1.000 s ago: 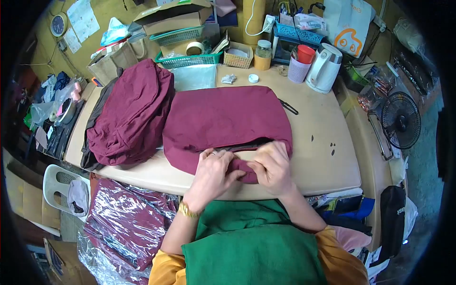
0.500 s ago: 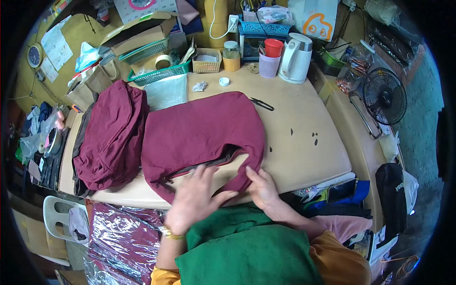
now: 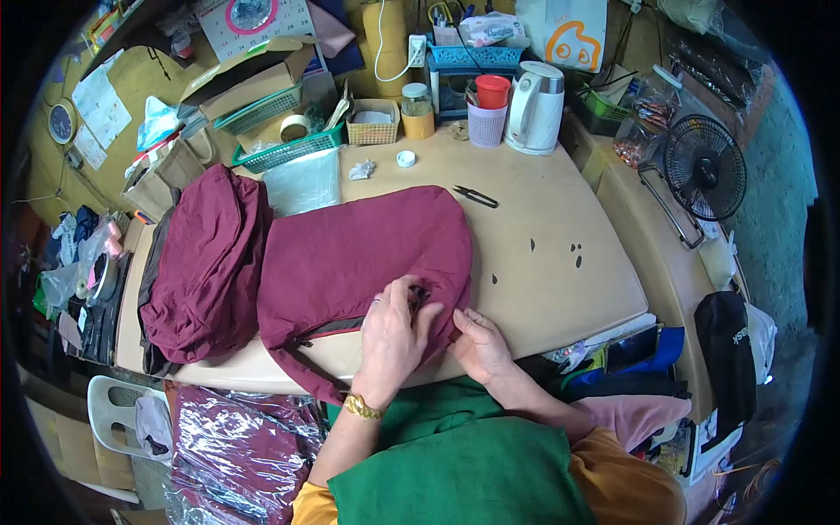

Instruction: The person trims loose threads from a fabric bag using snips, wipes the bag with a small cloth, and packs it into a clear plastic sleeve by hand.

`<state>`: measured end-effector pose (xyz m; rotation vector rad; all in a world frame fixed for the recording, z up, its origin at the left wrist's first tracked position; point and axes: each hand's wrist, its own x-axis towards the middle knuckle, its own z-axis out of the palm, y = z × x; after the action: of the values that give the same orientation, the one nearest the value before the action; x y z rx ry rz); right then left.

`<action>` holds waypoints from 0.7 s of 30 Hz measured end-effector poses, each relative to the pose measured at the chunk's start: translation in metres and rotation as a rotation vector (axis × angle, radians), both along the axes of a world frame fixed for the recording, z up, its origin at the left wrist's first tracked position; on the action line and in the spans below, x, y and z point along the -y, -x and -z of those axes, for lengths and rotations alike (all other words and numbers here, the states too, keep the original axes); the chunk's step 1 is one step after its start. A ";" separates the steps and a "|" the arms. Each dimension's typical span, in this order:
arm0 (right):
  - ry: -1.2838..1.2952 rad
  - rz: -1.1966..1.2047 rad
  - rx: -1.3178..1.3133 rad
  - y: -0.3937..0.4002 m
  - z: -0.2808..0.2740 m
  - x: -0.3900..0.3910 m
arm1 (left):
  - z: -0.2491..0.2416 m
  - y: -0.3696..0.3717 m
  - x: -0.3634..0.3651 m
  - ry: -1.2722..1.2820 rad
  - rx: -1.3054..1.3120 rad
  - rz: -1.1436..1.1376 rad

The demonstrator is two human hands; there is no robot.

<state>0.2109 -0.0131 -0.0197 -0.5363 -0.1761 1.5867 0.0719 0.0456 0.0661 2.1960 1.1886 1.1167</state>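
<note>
A maroon bag (image 3: 350,254) lies flat on the tan table, with a dark zipped opening along its near side and its strap toward me. My left hand (image 3: 394,332) lies over the right end of that opening, its fingers curled at the fabric edge. At the bag's lower right edge, my right hand (image 3: 479,346) holds the fabric between thumb and fingers. A second maroon bag (image 3: 206,262), crumpled and dark along one side, rests to the left. Black thread snips (image 3: 476,197) lie beyond the bag on the right.
White kettle (image 3: 535,109), purple cup (image 3: 486,125), jar (image 3: 417,112) and baskets (image 3: 373,122) line the table's back. A black fan (image 3: 704,166) stands at the right. Plastic-wrapped maroon items (image 3: 241,446) and a white chair (image 3: 109,416) are at lower left.
My left hand has moved right and away from me, onto the opening's right end. The opening now looks narrower there. The view has shifted slightly.
</note>
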 end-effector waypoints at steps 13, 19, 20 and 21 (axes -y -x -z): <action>-0.109 0.100 0.192 0.009 0.015 -0.002 | -0.009 0.013 0.003 -0.161 -0.166 -0.044; -0.059 0.123 0.173 0.014 0.009 -0.004 | 0.000 0.019 -0.002 -0.023 -0.134 -0.045; -0.063 0.099 0.141 0.013 0.009 -0.005 | 0.000 0.020 -0.004 0.045 -0.144 -0.056; -0.065 0.100 0.141 0.014 0.009 -0.006 | 0.000 0.016 -0.004 0.026 -0.109 -0.103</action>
<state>0.1971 -0.0075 -0.0287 -0.5979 -0.3018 1.4419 0.0557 0.0494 0.0665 2.2232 1.3679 1.0259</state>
